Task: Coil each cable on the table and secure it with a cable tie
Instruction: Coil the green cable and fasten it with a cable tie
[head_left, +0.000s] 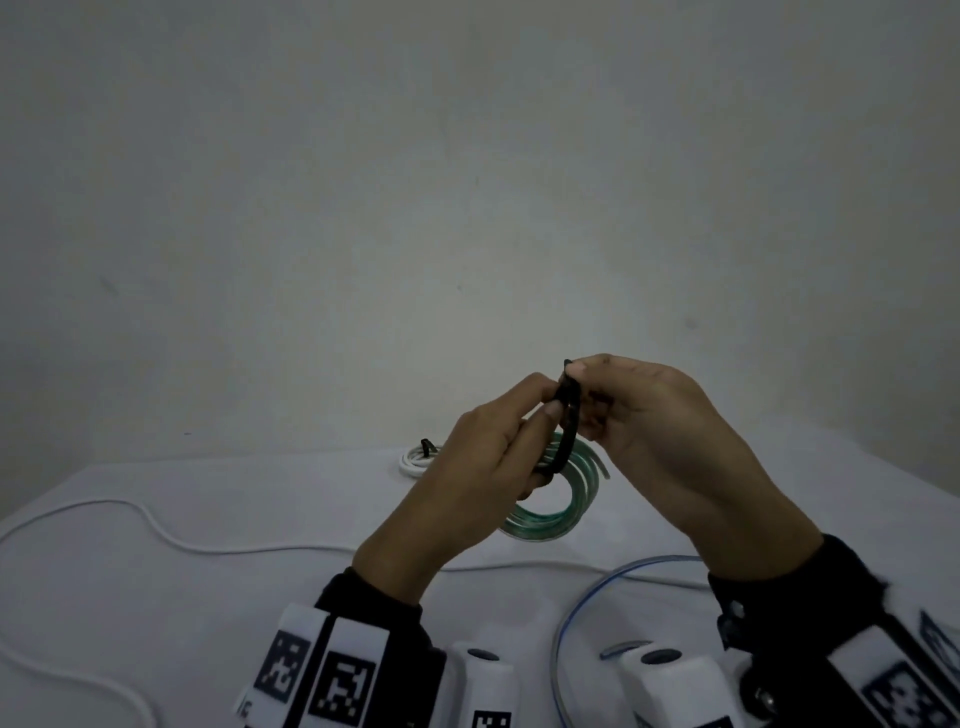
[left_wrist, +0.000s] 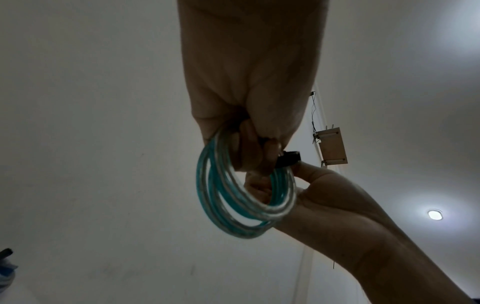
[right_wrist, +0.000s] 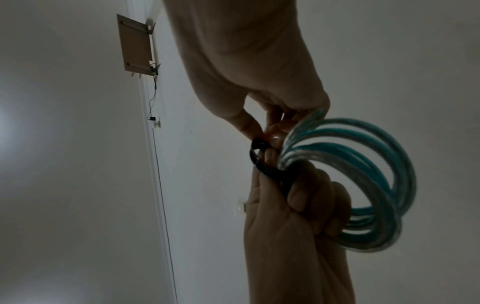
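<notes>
Above the table, my left hand (head_left: 540, 415) grips a coiled green translucent cable (head_left: 561, 504), its fingers curled through the loops. A black cable tie (head_left: 567, 415) wraps around the coil's top. My right hand (head_left: 579, 379) pinches the tie's upper end between thumb and fingertips. In the left wrist view the coil (left_wrist: 221, 197) hangs from my left hand (left_wrist: 254, 148), with the tie's end (left_wrist: 288, 159) sticking out beside it. The right wrist view shows the tie (right_wrist: 270, 170) looped beside the coil (right_wrist: 363, 164), between my right hand (right_wrist: 267, 127) and my left hand (right_wrist: 293, 195).
A white coiled cable (head_left: 415, 461) bound with a black tie lies at the table's far edge. A loose white cable (head_left: 156, 530) snakes across the left of the white tablecloth (head_left: 260, 597). A loose blue cable (head_left: 597, 587) curves at the front right. A plain wall stands behind.
</notes>
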